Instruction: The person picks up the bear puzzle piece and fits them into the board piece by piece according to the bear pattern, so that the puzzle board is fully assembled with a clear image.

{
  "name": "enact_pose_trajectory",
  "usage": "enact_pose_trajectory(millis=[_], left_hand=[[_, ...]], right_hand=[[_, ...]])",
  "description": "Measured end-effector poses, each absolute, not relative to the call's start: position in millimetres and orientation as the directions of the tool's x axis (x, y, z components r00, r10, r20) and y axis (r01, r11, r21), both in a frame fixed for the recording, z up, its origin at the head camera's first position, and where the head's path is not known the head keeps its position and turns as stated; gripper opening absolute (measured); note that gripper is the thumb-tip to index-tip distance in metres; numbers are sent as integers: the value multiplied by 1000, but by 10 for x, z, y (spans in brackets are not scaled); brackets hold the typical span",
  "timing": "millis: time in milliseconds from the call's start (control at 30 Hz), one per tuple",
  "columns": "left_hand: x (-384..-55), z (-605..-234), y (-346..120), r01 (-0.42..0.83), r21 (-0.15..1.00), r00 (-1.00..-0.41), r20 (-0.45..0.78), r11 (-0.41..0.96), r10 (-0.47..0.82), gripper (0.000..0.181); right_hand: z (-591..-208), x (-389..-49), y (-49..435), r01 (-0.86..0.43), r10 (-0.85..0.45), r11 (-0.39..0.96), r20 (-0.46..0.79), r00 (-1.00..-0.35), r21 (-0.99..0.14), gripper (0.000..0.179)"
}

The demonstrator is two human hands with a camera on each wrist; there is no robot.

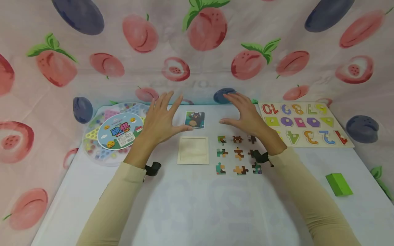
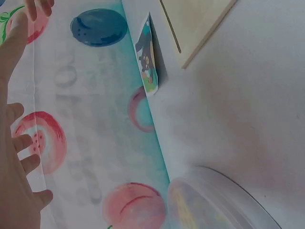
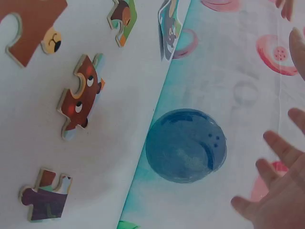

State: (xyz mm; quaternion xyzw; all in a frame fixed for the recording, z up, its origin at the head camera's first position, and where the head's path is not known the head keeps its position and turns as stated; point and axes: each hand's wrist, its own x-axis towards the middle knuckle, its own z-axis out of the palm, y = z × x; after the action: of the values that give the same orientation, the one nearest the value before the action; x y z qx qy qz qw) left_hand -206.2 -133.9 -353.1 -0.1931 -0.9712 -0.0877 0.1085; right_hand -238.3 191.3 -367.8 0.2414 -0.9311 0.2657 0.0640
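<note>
Both hands are raised over the back of the table, fingers spread and holding nothing. The left hand point(image 1: 161, 118) is between the round Chinese checkers box point(image 1: 120, 131) and a small bear picture card point(image 1: 195, 120). In the head view the right hand point(image 1: 246, 116) appears above several loose jigsaw pieces point(image 1: 238, 153), laid out in rows. Between the hands lies a square wooden puzzle frame point(image 1: 193, 162), its recess bare. The right wrist view shows a brown piece with the bear's eyes point(image 3: 81, 95) close up; the left wrist view shows the card point(image 2: 146, 59) at the table's back edge.
A wooden number-and-shape board point(image 1: 307, 124) lies at the back right. Nearer, a green block point(image 1: 339, 184) sits by the table's right edge. Behind the table hangs a fruit-printed cloth point(image 1: 203, 68).
</note>
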Motion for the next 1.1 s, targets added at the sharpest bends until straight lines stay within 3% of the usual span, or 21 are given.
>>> enact_pose_trajectory(millis=[233,567,933,1100], left_hand=[[-1873,-3530,-1498,408,293,-912,184,865,368,109],[-1619,-3747,-1556,381,422,-903,-22,822,430,108],[-1548,-3968,-1532,302,593,-882,-124,747,455,91],[-1532,-4059,-1578,267,658,-875,-141,704,464,96]], right_hand=[[-3640,-2376,1875,-460,-444,670,181,-877,-582,66],[-3801,-2370,1896,-382,-499,683,-16,-866,-623,38],[-3966,-2387,1889,-377,-525,738,-125,-842,-561,33],[-4024,-2394,1850,-380,-535,744,-150,-832,-549,36]])
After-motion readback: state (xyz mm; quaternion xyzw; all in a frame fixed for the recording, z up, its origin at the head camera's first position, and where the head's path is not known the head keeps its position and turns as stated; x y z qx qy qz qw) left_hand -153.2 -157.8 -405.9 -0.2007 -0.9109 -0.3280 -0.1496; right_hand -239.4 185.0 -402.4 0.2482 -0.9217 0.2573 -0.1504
